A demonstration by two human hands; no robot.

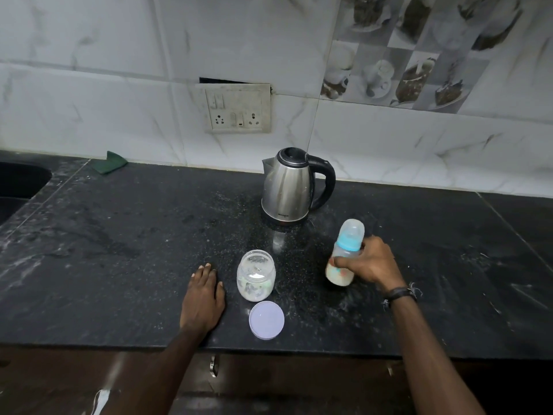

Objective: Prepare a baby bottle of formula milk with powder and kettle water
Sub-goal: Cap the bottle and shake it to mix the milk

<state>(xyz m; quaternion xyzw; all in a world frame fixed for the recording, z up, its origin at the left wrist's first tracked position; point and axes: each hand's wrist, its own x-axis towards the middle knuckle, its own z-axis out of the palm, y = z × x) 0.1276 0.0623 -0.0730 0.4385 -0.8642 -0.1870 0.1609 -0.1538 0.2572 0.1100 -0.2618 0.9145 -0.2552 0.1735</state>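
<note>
A baby bottle (344, 253) with a blue collar and a clear cap stands slightly tilted on the black counter (119, 250); milky liquid fills its lower part. My right hand (369, 262) grips the bottle round its body. A steel kettle (291, 187) with a black handle stands behind, its lid down. An open clear jar (256, 275) holds white powder at its bottom. Its pale lid (266, 320) lies flat in front of it. My left hand (203, 298) rests flat on the counter, left of the jar.
A dark sink (18, 181) sits at the far left. A green cloth (109, 163) lies by the tiled wall. A switch and socket plate (236, 109) is on the wall above the kettle. Below the counter's front edge is a cabinet handle (213, 366).
</note>
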